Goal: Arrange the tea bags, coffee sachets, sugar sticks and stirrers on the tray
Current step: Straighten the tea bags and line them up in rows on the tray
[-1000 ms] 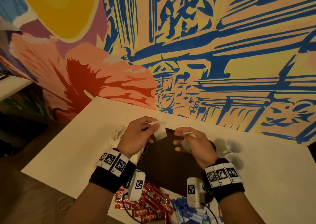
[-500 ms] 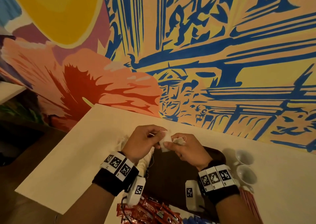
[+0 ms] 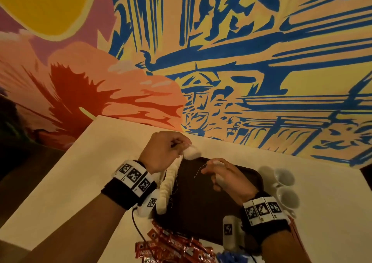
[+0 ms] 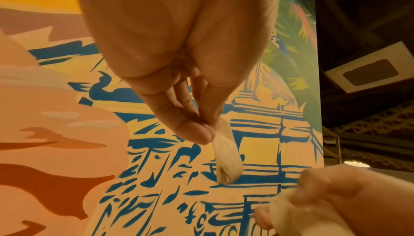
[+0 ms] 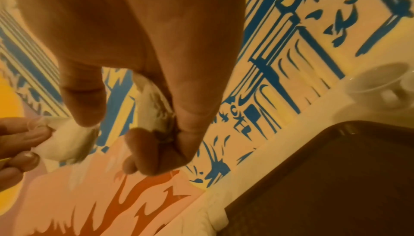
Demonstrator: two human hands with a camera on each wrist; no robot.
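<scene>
My left hand (image 3: 179,146) pinches a white tea bag (image 3: 192,152) above the far left corner of the dark tray (image 3: 201,206). In the left wrist view the tea bag (image 4: 226,158) hangs from my thumb and fingers. My right hand (image 3: 210,168) grips a second tea bag (image 5: 154,110) over the tray's far side, and a thin thread (image 3: 198,171) trails from it. A row of white tea bags (image 3: 169,184) lies along the tray's left edge. Red coffee sachets (image 3: 173,246) and blue sugar sticks (image 3: 231,257) lie at the near edge.
Two white cups (image 3: 283,177) (image 3: 287,199) stand right of the tray, with thin red sticks (image 3: 296,230) just beyond my right wrist. The pale table (image 3: 80,182) meets a painted wall (image 3: 221,81) close behind the tray.
Half a second ago my hands met over the tray's far edge around the tea bags. They have drawn apart, each with a bag: left up and leftward, right lower over the tray.
</scene>
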